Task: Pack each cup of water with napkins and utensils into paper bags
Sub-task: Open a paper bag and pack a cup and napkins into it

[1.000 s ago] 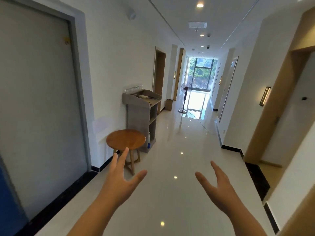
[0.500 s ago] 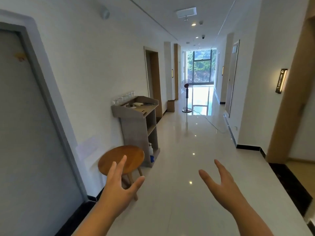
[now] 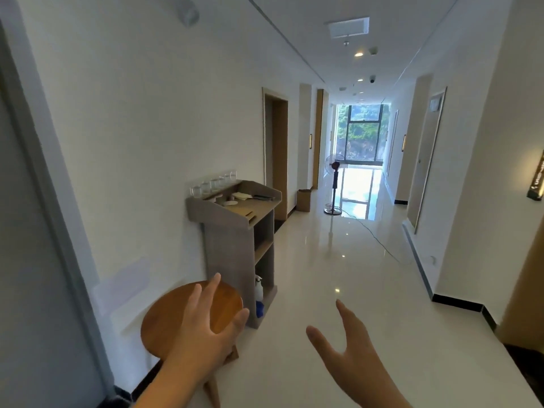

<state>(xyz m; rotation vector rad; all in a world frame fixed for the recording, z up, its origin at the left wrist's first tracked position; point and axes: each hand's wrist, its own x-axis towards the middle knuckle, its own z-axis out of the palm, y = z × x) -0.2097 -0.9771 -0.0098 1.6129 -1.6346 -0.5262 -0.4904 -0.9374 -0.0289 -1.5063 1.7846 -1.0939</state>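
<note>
- Wooden round stool (image 3: 164, 316) stands by the left wall. The left hand (image 3: 206, 331) now overlaps its seat in the head view, whereas half a second ago the hand sat just below it.
- Left hand: fingers straight and spread, thumb out, holding nothing. It's only in front of the stool, not gripping it.
- Right hand (image 3: 353, 348): same deal as before, fingers apart and relaxed, palm turned inward, empty, hanging over the glossy white floor (image 3: 338, 260).
- Cups of water (image 3: 213, 184) are lined up in a row on the back ledge of the grey stand (image 3: 232, 248), right against the wall and well ahead of both hands.
- That stand looks clearly bigger and nearer than a second ago, so the view has moved up the corridor toward it.
- Some flat pale and brown things (image 3: 238, 198) lie on its sloped top, too small to tell what they are.
- A spray bottle (image 3: 258, 287) is on the bottom shelf, and a standing fan (image 3: 334, 172) is further down by the window.
</note>
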